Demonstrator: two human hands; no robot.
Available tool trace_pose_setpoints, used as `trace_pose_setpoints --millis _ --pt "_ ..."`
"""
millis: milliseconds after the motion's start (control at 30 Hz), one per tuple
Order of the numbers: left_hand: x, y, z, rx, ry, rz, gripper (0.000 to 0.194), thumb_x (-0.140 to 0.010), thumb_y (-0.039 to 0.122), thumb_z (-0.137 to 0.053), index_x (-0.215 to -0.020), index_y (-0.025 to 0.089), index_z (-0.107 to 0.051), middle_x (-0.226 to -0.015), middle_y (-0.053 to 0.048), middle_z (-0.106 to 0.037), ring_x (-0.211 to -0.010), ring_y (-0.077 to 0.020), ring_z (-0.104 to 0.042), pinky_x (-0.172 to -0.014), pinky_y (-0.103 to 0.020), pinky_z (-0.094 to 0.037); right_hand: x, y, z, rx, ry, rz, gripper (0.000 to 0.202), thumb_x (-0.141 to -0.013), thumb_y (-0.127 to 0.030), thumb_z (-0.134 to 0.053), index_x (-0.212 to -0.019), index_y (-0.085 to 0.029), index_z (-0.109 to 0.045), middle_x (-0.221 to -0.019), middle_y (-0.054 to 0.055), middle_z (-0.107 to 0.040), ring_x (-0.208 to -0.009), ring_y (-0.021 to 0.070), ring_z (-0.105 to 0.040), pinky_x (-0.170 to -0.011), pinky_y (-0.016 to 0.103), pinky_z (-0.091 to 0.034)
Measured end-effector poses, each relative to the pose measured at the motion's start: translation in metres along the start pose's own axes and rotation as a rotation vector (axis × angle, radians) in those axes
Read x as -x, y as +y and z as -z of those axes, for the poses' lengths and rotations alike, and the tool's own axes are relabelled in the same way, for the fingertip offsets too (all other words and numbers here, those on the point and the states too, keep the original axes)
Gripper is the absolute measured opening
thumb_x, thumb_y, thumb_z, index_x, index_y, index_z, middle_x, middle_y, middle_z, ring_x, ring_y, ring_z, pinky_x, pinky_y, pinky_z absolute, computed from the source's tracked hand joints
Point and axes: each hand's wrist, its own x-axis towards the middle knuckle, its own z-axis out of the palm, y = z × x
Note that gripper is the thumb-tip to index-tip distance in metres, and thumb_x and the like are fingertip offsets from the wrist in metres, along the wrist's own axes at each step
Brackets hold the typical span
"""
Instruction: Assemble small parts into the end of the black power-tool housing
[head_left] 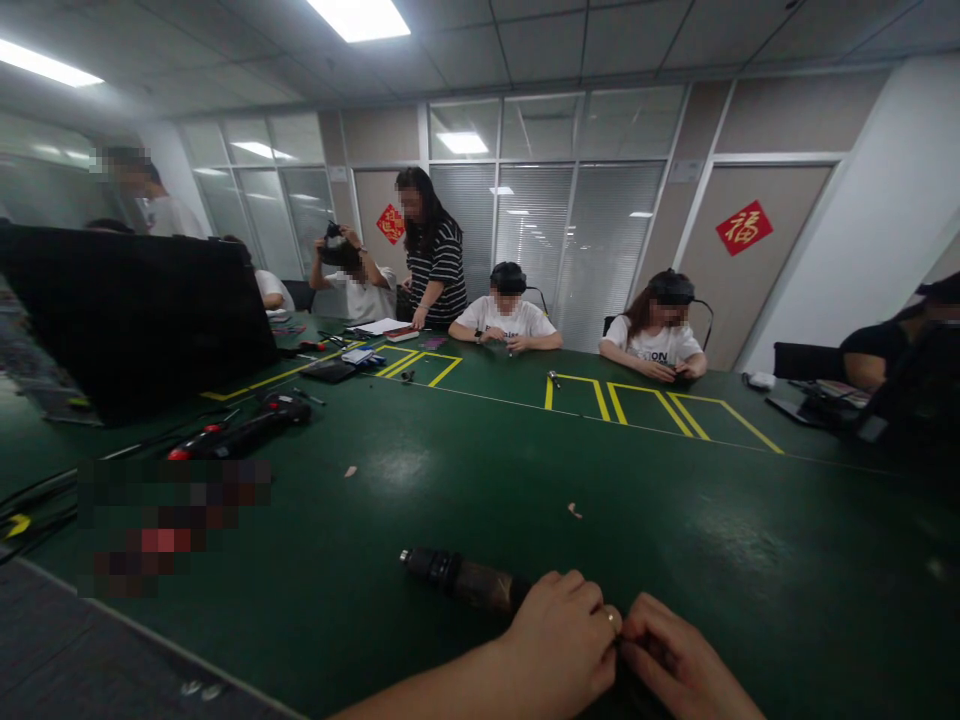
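A dark, straight electric screwdriver (472,583) lies along the green table, its metal nose toward the left and its body scuffed brown. My left hand (562,635) is closed over the rear end of it, with a ring on one finger, and covers that part. Close against it on the right, my right hand (675,655) is also closed, thumb and fingers pinched together. Something dark shows between and below the two hands, but I cannot make out what the right fingers grip.
The green table (480,470) carries two small scraps and yellow tape outlines (577,380). Another black-and-red power tool (247,425) and cables lie at left, before a large black panel (142,320). Several people sit or stand across the table; papers (379,327) lie near one.
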Motion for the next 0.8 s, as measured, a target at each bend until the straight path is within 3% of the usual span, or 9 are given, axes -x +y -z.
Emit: trace_pose_setpoints --millis 367,567,800 --pt "-0.005 0.008 -0.002 -0.058 -0.037 0.089 0.016 -0.087 0.029 -0.051 -0.089 0.015 -0.058 -0.089 -0.006 -0.059 -0.088 -0.0227 -0.052 -0.076 -0.036 -0.043 0.0 -0.003 0.001 -0.011 -0.011 -0.003 0.022 -0.091 -0.033 -0.047 -0.075 -0.019 -0.052 -0.079 0.0 -0.048 -0.068 0.0161 -0.049 -0.059 0.023 -0.038" --pt "-0.003 0.004 0.005 -0.056 -0.038 0.003 0.012 -0.087 0.027 -0.052 -0.09 0.017 -0.057 -0.089 -0.005 -0.059 -0.087 -0.0219 -0.052 -0.076 -0.035 -0.042 0.001 0.006 0.0 -0.027 -0.011 0.026 0.02 -0.091 -0.032 -0.049 -0.076 -0.02 -0.053 -0.079 -0.001 -0.049 -0.069 0.0157 -0.049 -0.06 0.022 -0.039" --pt "0.001 0.003 0.011 0.041 -0.021 0.028 0.018 -0.086 0.034 -0.054 -0.093 0.018 -0.056 -0.092 -0.004 -0.06 -0.09 -0.022 -0.051 -0.079 -0.036 -0.04 0.0 0.007 0.0 -0.047 -0.022 0.023 0.02 -0.091 -0.033 -0.049 -0.077 -0.02 -0.054 -0.079 0.0 -0.049 -0.07 0.0162 -0.05 -0.062 0.022 -0.039"
